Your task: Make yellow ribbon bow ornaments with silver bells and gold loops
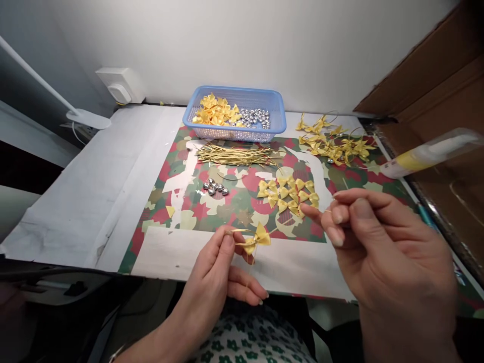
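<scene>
My left hand [221,272], low at the centre, pinches a yellow bow [260,238] by its gold tie, with thin gold strands looping and hanging from it. To the right, my right hand [381,242] is raised with thumb and index finger pressed together on a thin strand that leads from the bow. Several yellow bows [288,193] lie flat on the patterned mat between and beyond the hands. A small cluster of silver bells [215,187] rests left of them. Behind these lies a bundle of gold ties [234,155].
A blue basket [234,132] holds yellow bows and silver bells at the back. Tied bows [336,143] are heaped at the back right, beside a bottle [427,154] and a cardboard box [446,91]. A white lamp [88,118] stands back left.
</scene>
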Demonstrator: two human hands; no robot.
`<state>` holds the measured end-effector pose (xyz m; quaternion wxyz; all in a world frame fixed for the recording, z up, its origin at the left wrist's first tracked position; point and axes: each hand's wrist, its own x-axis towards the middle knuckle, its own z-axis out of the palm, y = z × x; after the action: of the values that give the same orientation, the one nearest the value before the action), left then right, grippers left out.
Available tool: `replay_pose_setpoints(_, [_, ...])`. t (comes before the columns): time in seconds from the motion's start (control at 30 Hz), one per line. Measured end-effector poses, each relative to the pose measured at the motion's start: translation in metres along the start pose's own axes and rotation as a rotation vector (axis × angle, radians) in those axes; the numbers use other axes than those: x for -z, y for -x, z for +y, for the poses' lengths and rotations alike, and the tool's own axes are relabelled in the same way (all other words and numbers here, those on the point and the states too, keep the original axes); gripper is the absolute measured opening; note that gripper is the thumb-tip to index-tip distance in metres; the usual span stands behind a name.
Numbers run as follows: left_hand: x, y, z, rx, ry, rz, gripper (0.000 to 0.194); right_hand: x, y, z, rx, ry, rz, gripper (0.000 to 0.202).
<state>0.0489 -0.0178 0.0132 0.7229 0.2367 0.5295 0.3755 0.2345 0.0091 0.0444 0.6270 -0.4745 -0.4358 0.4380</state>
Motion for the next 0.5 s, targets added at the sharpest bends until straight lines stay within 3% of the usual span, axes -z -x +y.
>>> replay_pose_setpoints(0.27, [-0.002,0.011,0.006,0.018,0.003,-0.021,0.032,0.004,0.011,0.008,0.045,0.287,0.073,0.011])
replay_pose_setpoints(0.33, [-0.002,0.014,0.007,0.008,-0.055,-0.02,0.036,0.006,0.012,0.008,0.105,0.444,-0.074,0.011])
replay_pose_setpoints(0.43, [-0.001,0.015,0.007,-0.073,-0.26,-0.046,0.043,0.005,0.01,0.005,0.212,0.635,-0.471,0.02])
replay_pose_setpoints(0.5, [0.001,0.015,0.008,-0.153,-0.446,-0.089,0.047,0.001,0.006,0.003,0.212,0.718,-0.651,0.019])
